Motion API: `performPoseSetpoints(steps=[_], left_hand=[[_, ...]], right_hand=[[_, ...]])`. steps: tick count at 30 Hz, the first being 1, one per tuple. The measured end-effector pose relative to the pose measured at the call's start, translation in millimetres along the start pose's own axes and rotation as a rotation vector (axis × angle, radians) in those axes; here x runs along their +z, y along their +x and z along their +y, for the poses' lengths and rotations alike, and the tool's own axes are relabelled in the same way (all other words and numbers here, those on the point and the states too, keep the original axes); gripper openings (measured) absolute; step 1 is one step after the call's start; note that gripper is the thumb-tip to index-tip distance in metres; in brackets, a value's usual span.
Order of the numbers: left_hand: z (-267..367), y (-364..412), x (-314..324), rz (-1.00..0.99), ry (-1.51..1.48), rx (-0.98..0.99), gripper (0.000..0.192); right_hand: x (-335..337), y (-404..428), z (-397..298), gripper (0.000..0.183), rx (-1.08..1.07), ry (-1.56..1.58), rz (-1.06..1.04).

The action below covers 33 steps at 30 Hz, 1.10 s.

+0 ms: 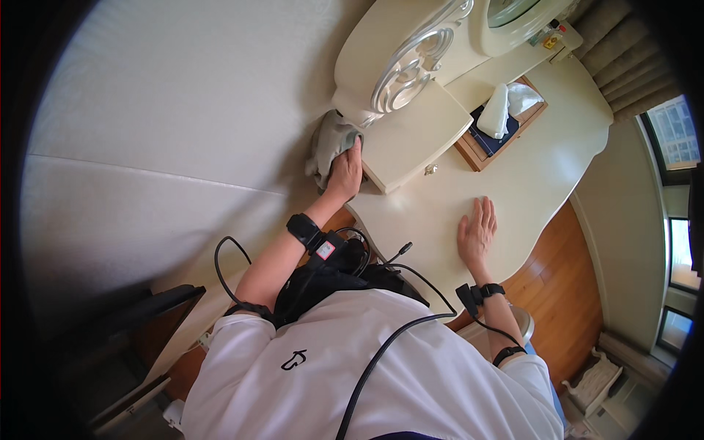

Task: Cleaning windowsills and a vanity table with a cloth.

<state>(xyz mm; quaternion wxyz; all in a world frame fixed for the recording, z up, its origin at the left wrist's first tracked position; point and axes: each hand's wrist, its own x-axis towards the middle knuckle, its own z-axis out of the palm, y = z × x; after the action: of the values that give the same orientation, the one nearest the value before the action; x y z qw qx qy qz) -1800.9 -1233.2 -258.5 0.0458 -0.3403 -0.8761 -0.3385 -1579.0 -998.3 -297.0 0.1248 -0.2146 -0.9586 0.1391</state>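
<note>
My left hand (346, 171) grips a grey-green cloth (331, 144), its thumb lying along the near side of the bundle. The cloth is against the left side of a cream dressing table's raised drawer unit (415, 137), close to the wall. Part of the fingers is hidden by the cloth. Palm down, my right hand (477, 231) rests on the cream tabletop (418, 220) with nothing in it, the thumb spread from the straight fingers.
A wooden tissue box (477, 157) with white tissue (495, 113) sits beyond my right hand. Above the drawer rises a carved silver scroll (412, 66). Small bottles (551, 38) stand at the back. A black cable (379, 357) crosses my shirt, its loose plug (406, 248) over the tabletop.
</note>
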Motion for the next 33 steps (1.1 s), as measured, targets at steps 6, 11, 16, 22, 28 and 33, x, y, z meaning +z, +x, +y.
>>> performPoseSetpoints(steps=[6,11,16,22,28,33], left_hand=[[-52,-58,16,0.021,0.239,0.009,0.042],[22,-59,-35,-0.113,0.141,0.459,0.039],[39,-20,-17,-0.75,0.679,0.626,0.032],[64,21,-5,-0.264,0.509,0.83,0.03],[90,58,14,-0.64,0.663,0.643,0.02],[108,92,50,-0.516,0.423,0.426,0.021]], right_hand=[[6,2,2,0.048,-0.009,0.03,0.036],[1,0,5,0.048,0.036,0.01,0.032],[1,0,4,0.049,0.052,0.04,0.014],[-4,0,5,0.048,0.053,0.048,0.042],[0,-1,9,0.048,0.039,0.032,0.061],[2,-1,8,0.048,0.038,0.016,0.077]])
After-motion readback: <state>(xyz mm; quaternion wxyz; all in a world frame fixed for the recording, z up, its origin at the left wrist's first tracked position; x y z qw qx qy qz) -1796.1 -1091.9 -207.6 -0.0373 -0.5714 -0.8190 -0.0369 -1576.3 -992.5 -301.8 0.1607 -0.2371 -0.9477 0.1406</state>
